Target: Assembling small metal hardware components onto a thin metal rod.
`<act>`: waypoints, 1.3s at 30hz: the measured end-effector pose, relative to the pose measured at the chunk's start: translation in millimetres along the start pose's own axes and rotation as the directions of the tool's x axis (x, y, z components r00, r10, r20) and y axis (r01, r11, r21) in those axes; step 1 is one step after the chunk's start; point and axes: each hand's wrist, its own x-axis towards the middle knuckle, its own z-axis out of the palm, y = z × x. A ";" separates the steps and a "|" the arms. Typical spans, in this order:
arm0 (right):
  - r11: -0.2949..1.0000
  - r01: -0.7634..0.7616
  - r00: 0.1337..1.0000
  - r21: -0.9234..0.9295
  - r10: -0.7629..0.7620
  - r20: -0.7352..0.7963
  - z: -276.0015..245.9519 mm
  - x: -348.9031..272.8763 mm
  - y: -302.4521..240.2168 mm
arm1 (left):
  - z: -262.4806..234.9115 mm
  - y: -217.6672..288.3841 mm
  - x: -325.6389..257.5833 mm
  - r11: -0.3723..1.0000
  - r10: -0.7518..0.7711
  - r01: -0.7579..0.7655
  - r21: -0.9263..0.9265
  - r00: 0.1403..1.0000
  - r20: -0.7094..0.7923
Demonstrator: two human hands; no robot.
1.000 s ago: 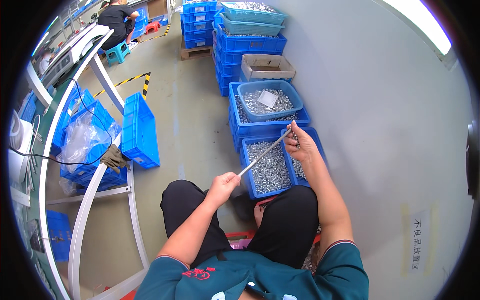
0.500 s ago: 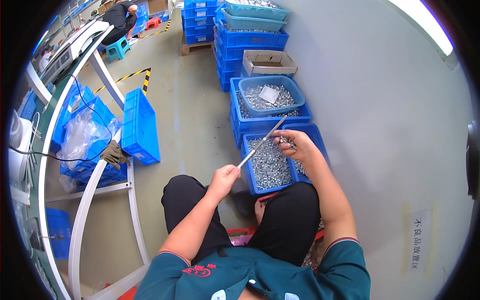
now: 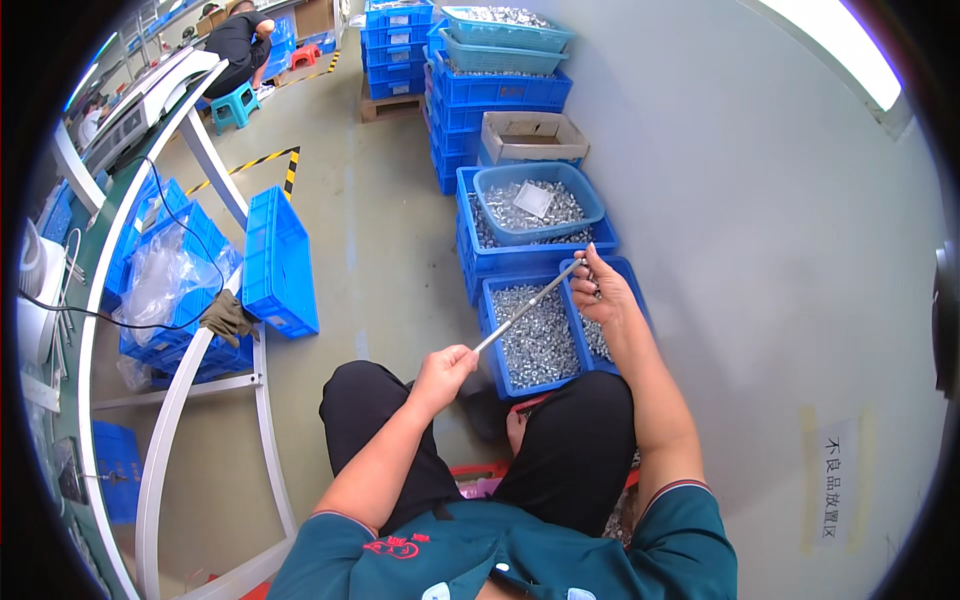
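Observation:
My left hand [image 3: 445,378] is closed round the near end of a thin grey metal rod [image 3: 528,308], which slants up and away to the right. At the rod's far end, my right hand [image 3: 603,287] pinches with thumb and fingertips. Several small silvery metal parts [image 3: 597,294] are tucked in its curled fingers; they look like nuts or short sleeves, too small to tell. Below the rod lies a blue bin [image 3: 508,388] full of similar loose metal pieces [image 3: 540,340]. A second blue bin [image 3: 632,290] stands beside it, partly hidden by my right hand and forearm.
Behind the bins, a light-blue basket [image 3: 597,212] sits on a larger blue crate [image 3: 470,262]. A cardboard box [image 3: 545,150] and stacked crates [image 3: 500,92] stand beyond. A white-framed workbench [image 3: 180,410] runs along my left. Farther off, a person [image 3: 238,48] sits on a stool [image 3: 235,105].
My right hand has moved slightly right and up, its fingertips now closing at the rod's far end. The rod lies at a shallower slant. My left hand keeps its hold, slightly lower.

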 end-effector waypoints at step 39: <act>0.980 -0.095 0.993 -0.178 0.105 0.052 6.6 -1.8 5.9 | -2.1 5.4 3.8 0.987 -0.030 0.024 -0.156 0.999 -0.038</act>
